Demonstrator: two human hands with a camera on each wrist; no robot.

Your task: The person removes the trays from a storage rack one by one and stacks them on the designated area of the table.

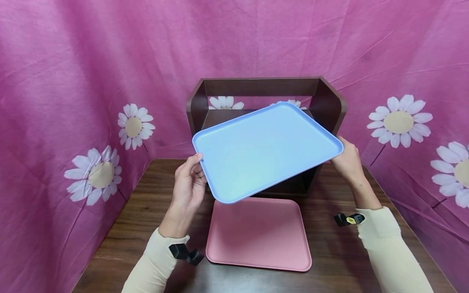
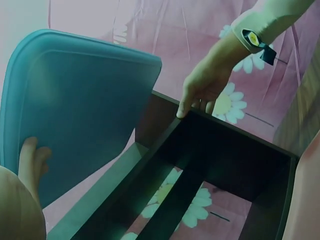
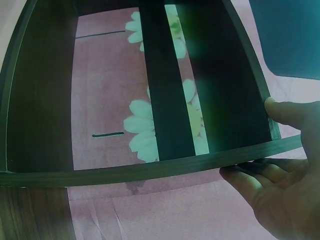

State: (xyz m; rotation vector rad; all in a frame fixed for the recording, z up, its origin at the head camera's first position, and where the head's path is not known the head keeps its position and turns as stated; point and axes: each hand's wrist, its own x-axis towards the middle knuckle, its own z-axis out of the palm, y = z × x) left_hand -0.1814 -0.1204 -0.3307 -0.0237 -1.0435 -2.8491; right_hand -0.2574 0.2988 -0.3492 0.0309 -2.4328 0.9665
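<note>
A light blue tray [image 1: 267, 150] is held up at a tilt before the dark brown shelf unit [image 1: 264, 87]. My left hand [image 1: 190, 179] grips its left edge, thumb on the upper rim and fingers on the underside, as the left wrist view shows. My right hand [image 3: 285, 175] holds the shelf unit's right side where a shelf board meets it, thumb on the front edge and fingers along the outer side. In the head view the tray's right corner overlaps this hand. A pink tray [image 1: 258, 236] lies flat on the table in front of the shelf unit.
The wooden table [image 1: 128, 228] carries the shelf unit near its back edge. A pink curtain [image 1: 146, 49] with large white daisies hangs behind and on both sides. Through the shelf unit's open back, the curtain shows in the right wrist view.
</note>
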